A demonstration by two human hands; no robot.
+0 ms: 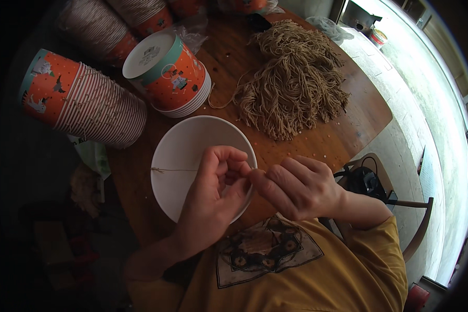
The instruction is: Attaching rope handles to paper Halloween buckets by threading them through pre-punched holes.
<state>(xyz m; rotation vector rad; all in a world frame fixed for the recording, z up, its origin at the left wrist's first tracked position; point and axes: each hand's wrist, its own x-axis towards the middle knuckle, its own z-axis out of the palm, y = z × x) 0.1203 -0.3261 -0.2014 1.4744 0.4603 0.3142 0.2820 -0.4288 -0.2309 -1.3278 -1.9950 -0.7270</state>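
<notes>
Pinching string (pixel 178 170) with left hand (pixel 213 195) and right hand (pixel 306 190), likely tying it on tub (pixel 197 135); next, probably must pull tight.

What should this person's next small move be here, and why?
Probably draw the string snug toward the right rim of the white tub: its left end looks knotted at the opposite rim, it runs across to the left hand, and the curled right hand is close beside. The rest is hidden.
</notes>
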